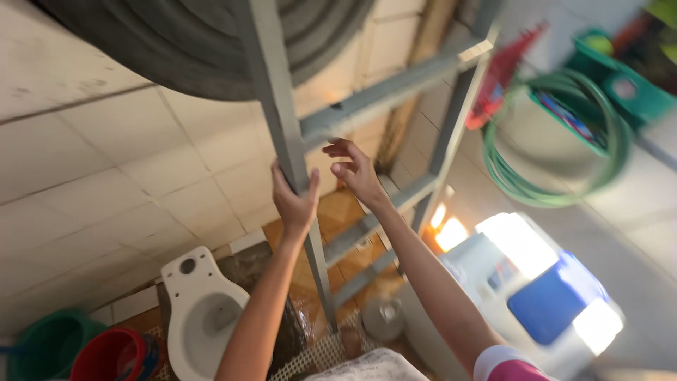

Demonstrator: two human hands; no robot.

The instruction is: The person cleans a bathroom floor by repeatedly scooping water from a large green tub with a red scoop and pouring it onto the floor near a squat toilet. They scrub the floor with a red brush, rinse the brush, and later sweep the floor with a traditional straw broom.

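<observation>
The person's left hand (295, 201) is wrapped tight around the near upright of a grey metal ladder (282, 127), thumb on one side and fingers behind, likely to keep the frame from swaying where it leans toward the tiled wall (106, 169). The right hand (355, 171) hangs loose and half open just beside a rung, fingers curled, holding nothing. A dark tyre (176, 49) sits against the ladder's top, crowding the space overhead. Below, the foot of the ladder stands between a white toilet bowl (201, 310) and a white machine with a blue lid (543, 296), so there's little room sideways; a green hose coil (557, 141) hangs to the right.
</observation>
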